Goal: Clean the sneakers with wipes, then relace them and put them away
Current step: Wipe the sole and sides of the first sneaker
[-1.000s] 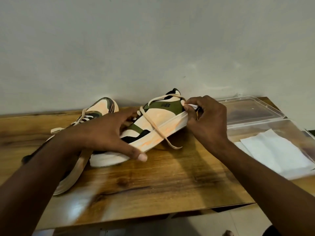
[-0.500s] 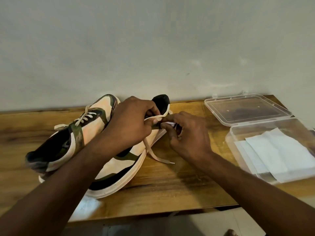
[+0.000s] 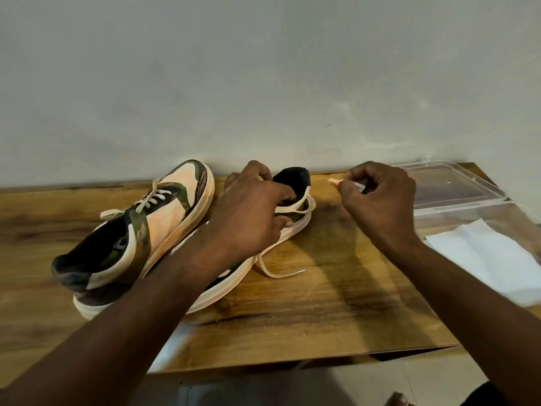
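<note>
On the wooden table (image 3: 307, 312), the right sneaker (image 3: 292, 200) is being steadied by the left hand (image 3: 251, 218) while its lace end (image 3: 333, 181) is being pinched by the right hand (image 3: 377, 197), relacing unfinished.

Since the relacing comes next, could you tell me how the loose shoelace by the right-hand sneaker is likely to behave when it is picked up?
Probably floppy: the shoelace lies in a limp curve on the wooden table. It is likely light, as the right hand lifts its other end with a fingertip pinch. Pulling it may tug the sneaker, which the left hand grips.
</note>
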The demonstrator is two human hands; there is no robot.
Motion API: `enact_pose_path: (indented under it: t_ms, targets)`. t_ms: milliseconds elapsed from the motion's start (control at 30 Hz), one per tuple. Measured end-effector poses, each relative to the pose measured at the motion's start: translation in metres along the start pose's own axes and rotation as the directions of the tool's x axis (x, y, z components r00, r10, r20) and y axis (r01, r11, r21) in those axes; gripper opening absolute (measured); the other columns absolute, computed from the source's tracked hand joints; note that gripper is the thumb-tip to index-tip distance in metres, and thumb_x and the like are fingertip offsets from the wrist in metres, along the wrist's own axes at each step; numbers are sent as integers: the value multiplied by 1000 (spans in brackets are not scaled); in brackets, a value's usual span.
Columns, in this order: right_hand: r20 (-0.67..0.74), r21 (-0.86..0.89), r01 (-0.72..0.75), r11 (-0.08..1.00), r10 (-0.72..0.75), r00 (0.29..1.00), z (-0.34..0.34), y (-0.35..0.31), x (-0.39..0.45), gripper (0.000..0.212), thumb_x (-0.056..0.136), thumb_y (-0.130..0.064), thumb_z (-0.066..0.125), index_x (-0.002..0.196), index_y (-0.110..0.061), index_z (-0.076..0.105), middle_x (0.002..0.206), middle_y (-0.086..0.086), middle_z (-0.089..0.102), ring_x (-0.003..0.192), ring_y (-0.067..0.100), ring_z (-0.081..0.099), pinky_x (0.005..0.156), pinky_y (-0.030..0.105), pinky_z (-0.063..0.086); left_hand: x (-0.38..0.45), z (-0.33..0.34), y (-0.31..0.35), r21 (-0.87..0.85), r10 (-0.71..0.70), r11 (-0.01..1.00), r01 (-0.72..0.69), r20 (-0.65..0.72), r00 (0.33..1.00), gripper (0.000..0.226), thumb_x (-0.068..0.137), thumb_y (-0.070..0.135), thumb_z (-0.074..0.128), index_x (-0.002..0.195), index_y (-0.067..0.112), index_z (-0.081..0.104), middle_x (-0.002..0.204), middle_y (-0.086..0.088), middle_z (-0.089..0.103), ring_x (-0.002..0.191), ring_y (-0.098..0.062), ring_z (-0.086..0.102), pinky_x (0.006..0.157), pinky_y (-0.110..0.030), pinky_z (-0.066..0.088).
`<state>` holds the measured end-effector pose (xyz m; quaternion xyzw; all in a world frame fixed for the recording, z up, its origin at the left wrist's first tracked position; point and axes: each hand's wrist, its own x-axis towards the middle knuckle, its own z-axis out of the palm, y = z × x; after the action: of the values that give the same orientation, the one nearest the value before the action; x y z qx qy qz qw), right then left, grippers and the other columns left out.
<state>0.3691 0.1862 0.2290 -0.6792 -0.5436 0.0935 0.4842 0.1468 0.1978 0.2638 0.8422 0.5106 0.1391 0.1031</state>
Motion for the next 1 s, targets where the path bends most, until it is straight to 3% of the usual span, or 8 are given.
enact_pose_path:
  t_ms: [133, 233, 333, 533, 733, 867, 933, 1000]
  targets:
    - [-18, 71, -76, 995, 77, 997, -2, 5, 5, 15, 82, -33, 69, 78, -22, 78, 71, -10, 73, 69, 8, 70, 67, 37, 61, -2, 1, 2, -14, 124, 992, -124, 34, 992, 47, 87, 43, 80, 132, 48, 67, 145, 8, 45, 138, -29, 30, 111, -44, 31]
    - [100, 32, -45, 998, 42, 994, 1, 5, -2, 13, 78, -32, 68, 75, -23, 76, 67, -9, 72, 64, 8, 67, 61, 30, 56, -2, 9, 4, -81, 230, 969, -231, -31, 973, 43, 86, 32, 82, 127, 39, 72, 133, 4, 60, 128, -15, 36, 110, -39, 24]
    - [125, 95, -28, 995, 16, 992, -7, 2, -2, 6, 84, -18, 73, 81, -20, 78, 73, -9, 74, 67, 11, 69, 61, 30, 56, 3, 12, 4, -236, 246, 935, -264, -104, 964, 39, 83, 27, 83, 121, 33, 75, 112, 7, 74, 111, -13, 60, 114, -42, 30]
    - [-98, 279, 135, 951, -112, 989, -35, -9, 0, 6, 94, -16, 74, 90, -14, 78, 82, -6, 76, 70, 12, 67, 62, 28, 53, 16, -1, 9, -334, 233, 890, -309, -247, 940, 33, 85, 31, 78, 116, 37, 69, 105, 18, 73, 106, -13, 63, 106, -52, 40]
    - [-129, 211, 263, 941, -240, 962, -34, -15, -12, 11, 96, -19, 76, 103, -10, 78, 93, 0, 75, 77, 17, 70, 59, 33, 59, 22, -9, 11, -506, 229, 825, -252, -108, 967, 24, 84, 28, 73, 103, 38, 61, 97, 21, 69, 99, -8, 66, 96, -52, 51]
    - [-159, 169, 336, 926, -311, 937, -32, -19, -18, 16, 96, -18, 77, 108, -8, 78, 96, 1, 74, 82, 9, 68, 65, 19, 54, 16, -22, 16, -657, 251, 726, -205, -25, 968, 31, 70, 31, 74, 100, 27, 69, 87, 9, 71, 82, -16, 68, 70, -35, 49]
    - [-168, 148, 379, 913, -354, 920, -32, -23, -22, 16, 95, -17, 77, 108, -7, 78, 97, 0, 74, 84, 3, 65, 70, 13, 49, 14, -27, 20, -759, 253, 630, -165, 0, 968, 48, 72, 37, 71, 107, 3, 70, 95, -13, 72, 91, -30, 69, 77, -42, 52]
    - [-168, 143, 414, 899, -391, 905, -31, -28, -25, 17, 95, -16, 77, 110, -7, 78, 98, 1, 74, 86, 2, 64, 73, 13, 48, 14, -31, 26, -799, 197, 591, -114, 5, 980, 49, 81, 46, 71, 106, 4, 74, 95, -15, 73, 93, -32, 70, 82, -40, 53]
